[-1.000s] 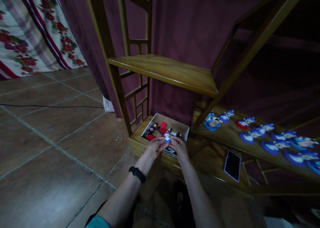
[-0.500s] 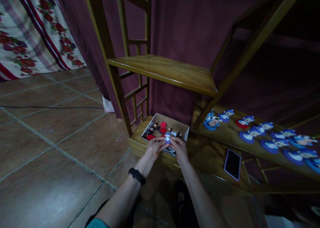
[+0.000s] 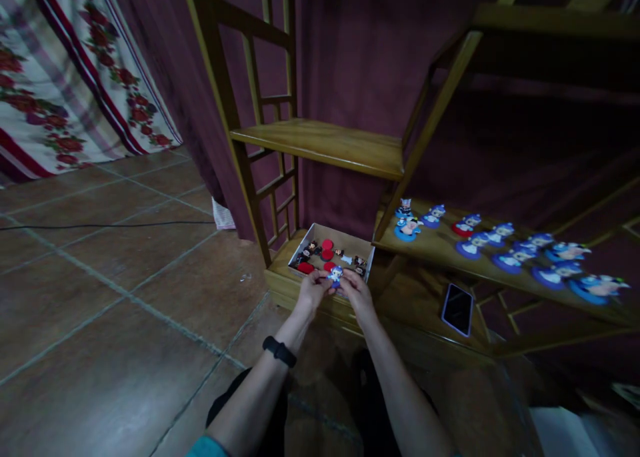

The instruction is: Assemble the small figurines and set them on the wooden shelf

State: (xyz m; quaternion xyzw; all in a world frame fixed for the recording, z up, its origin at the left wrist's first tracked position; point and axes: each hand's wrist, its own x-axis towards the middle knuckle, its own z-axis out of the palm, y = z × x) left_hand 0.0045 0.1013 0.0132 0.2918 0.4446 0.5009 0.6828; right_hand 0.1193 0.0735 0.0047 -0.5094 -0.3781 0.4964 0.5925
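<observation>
Between the fingertips of both hands is a small figurine [image 3: 335, 275] with purple-blue hair and a white and blue body. My left hand [image 3: 314, 289] pinches it from the left and my right hand [image 3: 356, 290] from the right. Both hands are over the near edge of a shallow cardboard box [image 3: 345, 235]. Inside the box lie red discs [image 3: 327, 245], dark-haired figurines [image 3: 313, 246] and a figurine in white [image 3: 346, 259]. My hands hide the front part of the box.
The box stands on the low wooden shelf [image 3: 281, 283]. To the right, several figurines on round bases, such as a red-based one [image 3: 466, 225], stand on a raised shelf [image 3: 440, 253]. A phone [image 3: 457, 309] lies below them. An upper shelf board [image 3: 325, 143] overhangs the box.
My view has turned to the right, so the shelf and its figurines appear further left. The held figurine has tilted slightly in my fingers, and both hands keep hold of it.
</observation>
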